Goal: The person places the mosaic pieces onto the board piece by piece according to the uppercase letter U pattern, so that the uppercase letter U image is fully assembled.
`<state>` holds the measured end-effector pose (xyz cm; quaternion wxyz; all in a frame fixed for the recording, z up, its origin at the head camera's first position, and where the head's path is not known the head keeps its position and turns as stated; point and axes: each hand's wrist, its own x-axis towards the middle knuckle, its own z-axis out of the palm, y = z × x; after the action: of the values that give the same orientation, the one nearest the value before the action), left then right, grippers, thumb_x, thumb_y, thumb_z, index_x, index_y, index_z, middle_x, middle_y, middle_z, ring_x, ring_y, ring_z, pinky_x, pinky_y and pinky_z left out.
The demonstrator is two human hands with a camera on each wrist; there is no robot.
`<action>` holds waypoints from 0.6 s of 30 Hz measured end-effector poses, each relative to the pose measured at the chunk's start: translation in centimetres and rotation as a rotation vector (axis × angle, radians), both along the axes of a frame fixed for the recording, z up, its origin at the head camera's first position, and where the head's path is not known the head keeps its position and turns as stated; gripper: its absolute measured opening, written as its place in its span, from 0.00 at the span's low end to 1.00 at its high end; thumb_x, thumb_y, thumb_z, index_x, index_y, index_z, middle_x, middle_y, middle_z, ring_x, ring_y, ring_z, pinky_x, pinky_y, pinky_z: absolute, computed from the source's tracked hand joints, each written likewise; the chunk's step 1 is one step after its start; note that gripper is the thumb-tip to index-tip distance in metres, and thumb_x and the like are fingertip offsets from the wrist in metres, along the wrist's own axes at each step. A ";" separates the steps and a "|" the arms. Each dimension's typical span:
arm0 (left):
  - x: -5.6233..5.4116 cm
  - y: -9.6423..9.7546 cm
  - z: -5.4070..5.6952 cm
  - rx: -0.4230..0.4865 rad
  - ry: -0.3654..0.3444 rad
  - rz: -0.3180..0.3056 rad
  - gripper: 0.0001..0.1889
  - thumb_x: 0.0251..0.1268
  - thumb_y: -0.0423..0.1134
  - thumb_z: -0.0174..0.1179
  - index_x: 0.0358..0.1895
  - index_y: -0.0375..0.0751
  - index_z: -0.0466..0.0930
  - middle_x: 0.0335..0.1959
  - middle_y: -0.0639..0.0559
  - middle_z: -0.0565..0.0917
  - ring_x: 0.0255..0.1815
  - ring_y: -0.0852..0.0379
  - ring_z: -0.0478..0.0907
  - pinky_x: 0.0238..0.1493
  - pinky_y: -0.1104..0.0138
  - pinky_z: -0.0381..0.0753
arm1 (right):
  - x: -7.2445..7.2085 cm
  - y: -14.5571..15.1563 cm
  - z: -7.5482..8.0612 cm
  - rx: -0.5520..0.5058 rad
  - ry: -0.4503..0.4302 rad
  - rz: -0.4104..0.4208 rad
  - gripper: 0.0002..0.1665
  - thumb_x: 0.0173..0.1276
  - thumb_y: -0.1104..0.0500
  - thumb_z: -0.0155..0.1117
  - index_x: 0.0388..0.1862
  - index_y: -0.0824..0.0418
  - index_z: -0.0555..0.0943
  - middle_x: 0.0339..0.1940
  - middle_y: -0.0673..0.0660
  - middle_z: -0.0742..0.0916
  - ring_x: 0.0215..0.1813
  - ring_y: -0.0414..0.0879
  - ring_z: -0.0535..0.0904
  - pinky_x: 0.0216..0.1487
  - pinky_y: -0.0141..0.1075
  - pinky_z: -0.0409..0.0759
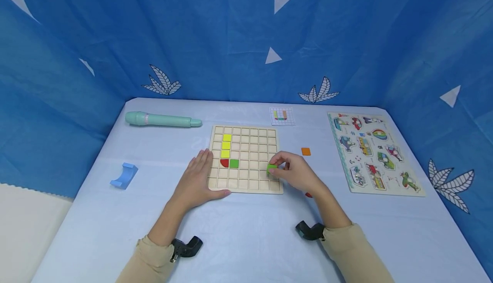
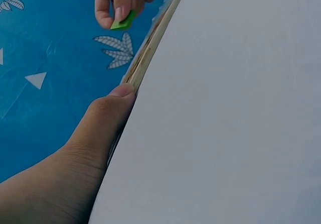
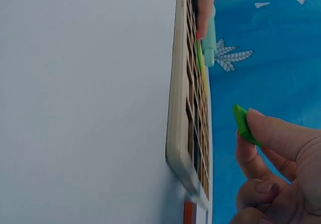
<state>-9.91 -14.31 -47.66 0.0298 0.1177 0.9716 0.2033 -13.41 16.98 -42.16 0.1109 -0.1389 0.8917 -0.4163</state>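
A wooden grid board [image 1: 250,159] lies flat on the table. In its left part sit several yellow square tiles [image 1: 226,145] in a column, a red quarter-round tile [image 1: 224,162] below them and a green square tile [image 1: 233,163] beside that. My left hand [image 1: 195,182] rests along the board's left side, fingers straight, thumb at the near edge. With thumb and fingertips my right hand [image 1: 294,172] pinches another green tile [image 3: 243,124], held above the board's right part; the right wrist view shows it raised clear of the grid.
An orange tile [image 1: 306,151] and a partly hidden red tile [image 1: 308,195] lie right of the board. Behind it is a pattern card [image 1: 282,116]. A mint-green microphone-shaped object [image 1: 163,120] and a blue curved block [image 1: 124,176] are left; a picture puzzle board [image 1: 375,154] lies right.
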 end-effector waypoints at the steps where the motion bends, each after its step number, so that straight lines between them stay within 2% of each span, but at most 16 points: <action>1: 0.0 0.0 0.0 0.000 0.000 0.001 0.70 0.42 0.80 0.62 0.80 0.36 0.43 0.83 0.43 0.45 0.84 0.47 0.38 0.82 0.50 0.45 | -0.1 -0.3 0.0 -0.004 -0.001 0.003 0.08 0.65 0.54 0.71 0.41 0.49 0.82 0.38 0.49 0.85 0.28 0.49 0.72 0.26 0.34 0.71; 12: 0.0 0.0 0.0 0.001 -0.004 0.010 0.70 0.41 0.80 0.61 0.80 0.37 0.43 0.83 0.44 0.45 0.84 0.48 0.38 0.82 0.51 0.45 | -1.4 -4.2 -0.4 -0.057 0.006 0.046 0.07 0.65 0.54 0.71 0.40 0.49 0.82 0.37 0.48 0.85 0.29 0.48 0.74 0.33 0.36 0.75; 18: 0.0 0.0 0.0 0.008 0.013 -0.002 0.70 0.42 0.80 0.62 0.80 0.35 0.44 0.82 0.42 0.46 0.84 0.47 0.40 0.82 0.50 0.46 | -1.9 -6.0 -0.6 -0.064 -0.012 0.021 0.07 0.64 0.55 0.72 0.39 0.49 0.82 0.36 0.47 0.85 0.29 0.47 0.74 0.32 0.36 0.75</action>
<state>-9.93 -14.28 -47.63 0.0231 0.1199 0.9708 0.2065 -15.30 10.97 -42.73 0.1160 -0.1490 0.8758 -0.4442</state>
